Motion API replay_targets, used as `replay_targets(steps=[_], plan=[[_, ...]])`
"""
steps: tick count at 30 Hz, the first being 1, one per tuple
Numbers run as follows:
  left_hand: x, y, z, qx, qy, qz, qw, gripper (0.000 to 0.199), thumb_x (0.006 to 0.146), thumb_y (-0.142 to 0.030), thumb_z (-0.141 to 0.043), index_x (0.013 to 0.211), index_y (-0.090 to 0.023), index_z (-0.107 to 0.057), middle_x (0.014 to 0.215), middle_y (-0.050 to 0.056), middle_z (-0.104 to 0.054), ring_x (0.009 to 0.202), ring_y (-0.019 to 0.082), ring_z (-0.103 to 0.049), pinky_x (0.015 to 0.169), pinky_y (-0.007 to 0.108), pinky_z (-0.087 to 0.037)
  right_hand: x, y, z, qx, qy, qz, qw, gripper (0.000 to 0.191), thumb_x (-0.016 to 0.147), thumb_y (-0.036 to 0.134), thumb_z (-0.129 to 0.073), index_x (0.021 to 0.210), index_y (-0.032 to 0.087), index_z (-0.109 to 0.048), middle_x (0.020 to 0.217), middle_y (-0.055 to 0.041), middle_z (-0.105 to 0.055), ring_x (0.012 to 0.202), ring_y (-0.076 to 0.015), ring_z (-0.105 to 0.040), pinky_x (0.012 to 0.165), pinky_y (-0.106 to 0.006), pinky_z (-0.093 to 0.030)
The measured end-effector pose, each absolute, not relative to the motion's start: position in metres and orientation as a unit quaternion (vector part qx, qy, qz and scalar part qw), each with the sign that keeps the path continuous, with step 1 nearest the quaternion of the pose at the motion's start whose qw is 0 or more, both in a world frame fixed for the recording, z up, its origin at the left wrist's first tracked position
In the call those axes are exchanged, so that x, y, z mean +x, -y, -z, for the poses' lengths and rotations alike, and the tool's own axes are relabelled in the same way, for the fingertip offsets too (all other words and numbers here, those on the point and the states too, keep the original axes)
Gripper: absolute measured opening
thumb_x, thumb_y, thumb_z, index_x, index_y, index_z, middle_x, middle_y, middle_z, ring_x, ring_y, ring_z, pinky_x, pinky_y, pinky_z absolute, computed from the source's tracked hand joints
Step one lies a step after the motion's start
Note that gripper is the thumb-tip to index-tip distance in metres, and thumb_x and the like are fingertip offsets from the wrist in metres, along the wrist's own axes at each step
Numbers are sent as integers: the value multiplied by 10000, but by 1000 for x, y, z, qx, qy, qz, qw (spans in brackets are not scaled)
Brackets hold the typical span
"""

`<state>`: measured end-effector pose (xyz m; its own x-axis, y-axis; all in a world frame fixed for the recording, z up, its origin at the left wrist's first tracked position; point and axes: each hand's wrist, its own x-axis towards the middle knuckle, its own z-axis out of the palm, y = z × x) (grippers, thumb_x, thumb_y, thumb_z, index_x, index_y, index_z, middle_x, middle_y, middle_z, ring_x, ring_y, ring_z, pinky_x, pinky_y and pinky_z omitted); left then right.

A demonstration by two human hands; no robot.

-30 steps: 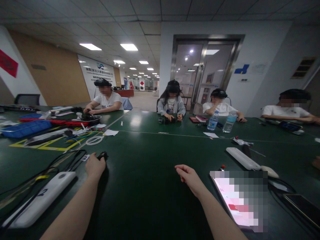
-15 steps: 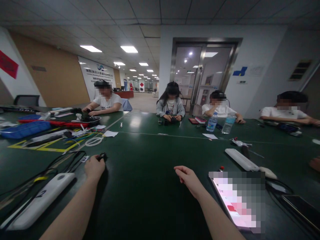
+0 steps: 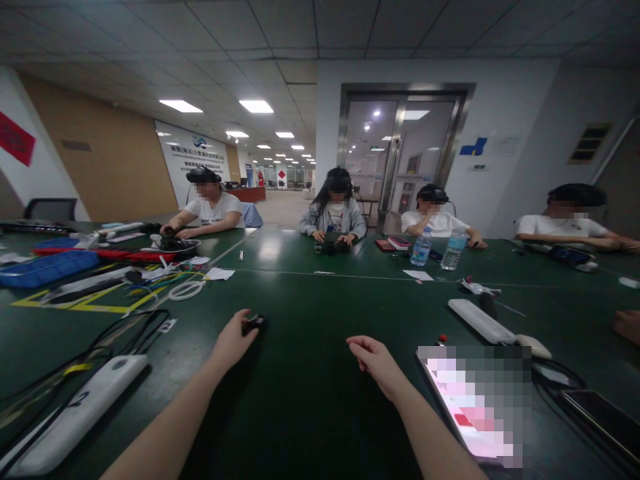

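My left hand (image 3: 234, 343) grips a small black object (image 3: 255, 324) between thumb and fingers, just above or on the dark green table (image 3: 300, 373). What the object is cannot be made out. To the right, my right hand (image 3: 373, 360) is closed, its fingertips pressed together, with nothing visible in it. A phone with a lit, partly blurred screen (image 3: 463, 417) lies to the right of my right forearm. Left of my left arm is a white power strip (image 3: 85, 413) marked 2, with black cables beside it.
Blue trays (image 3: 50, 268), coiled white cable (image 3: 187, 290) and loose wires lie at the left. Two water bottles (image 3: 421, 247) stand at the far right side. Another white power strip (image 3: 481, 321) and a dark phone (image 3: 603, 420) are on the right. Several people sit across the table.
My left hand has moved right, toward the middle of the table, carrying the small black object. My right hand has hardly moved. The camera view has tilted slightly upward.
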<state>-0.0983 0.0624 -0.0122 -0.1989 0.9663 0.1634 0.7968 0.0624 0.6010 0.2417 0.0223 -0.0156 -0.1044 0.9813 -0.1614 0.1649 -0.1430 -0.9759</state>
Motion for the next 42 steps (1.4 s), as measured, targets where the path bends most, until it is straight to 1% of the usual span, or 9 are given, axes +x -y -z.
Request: replay_targets(steps=[4,8,12,18,21,24,30,35,42], plan=[[-39,-35,7,770,-494,-252,315,549,748,-263,-576,1274,-226,-421,1167,55,-601,1105,180,-548,995,321,-379,239,-22,15,-547,540,-512,384,323,748,425,-611,992,219,-661,777,-16,-590,635,-132,-503,585,-275,-403],[-8,-12,2,804,-419,-198,372,563,748,-295,-604,1283,-254,-432,1214,44,-572,1148,188,-506,1021,347,-350,232,-19,13,-533,587,-478,379,281,776,391,-580,983,218,-660,855,-27,-620,730,-159,-551,636,-284,-426],[-5,-10,7,806,-403,-200,384,573,731,-243,-601,1277,-234,-427,1201,55,-576,1147,200,-500,1029,368,-338,219,-12,8,-506,659,-425,360,244,794,352,-559,947,194,-664,887,-34,-644,838,-181,-577,736,-297,-436],[-5,-14,12,806,-369,-232,400,554,715,-209,-603,1242,-239,-435,1187,51,-575,1112,199,-519,1008,375,-365,201,9,-9,-495,729,-394,262,258,691,350,-675,913,219,-675,877,-16,-585,749,-152,-544,648,-263,-428],[-3,-12,6,801,-371,-227,411,561,699,-187,-611,1231,-230,-436,1179,50,-578,1110,198,-523,1001,371,-375,200,15,-17,-481,758,-378,227,306,636,359,-727,914,238,-684,980,-21,-556,857,-175,-544,707,-274,-432],[-3,-11,1,799,-373,-224,415,558,705,-183,-607,1232,-226,-428,1188,53,-573,1115,191,-523,1008,369,-371,201,17,-19,-479,769,-371,206,283,667,334,-704,939,260,-676,1021,-14,-545,928,-187,-538,766,-290,-429],[-4,-13,5,802,-368,-228,411,560,701,-189,-608,1229,-225,-425,1200,61,-567,1131,198,-514,1021,377,-356,200,15,-18,-494,780,-331,196,266,700,249,-656,965,255,-630,978,-5,-562,910,-183,-529,762,-301,-418],[-3,-13,5,799,-372,-227,415,564,705,-203,-615,1233,-231,-420,1180,60,-576,1119,205,-524,1019,393,-352,199,15,-16,-492,788,-312,198,165,703,264,-653,862,225,-630,941,-8,-565,904,-189,-522,758,-305,-408],[-6,-17,6,774,-370,-249,450,526,744,-217,-608,1233,-240,-417,1141,46,-586,1120,188,-517,1014,393,-353,196,10,-10,-515,734,-358,260,145,743,270,-610,878,222,-626,933,-7,-556,858,-162,-532,750,-281,-417]])
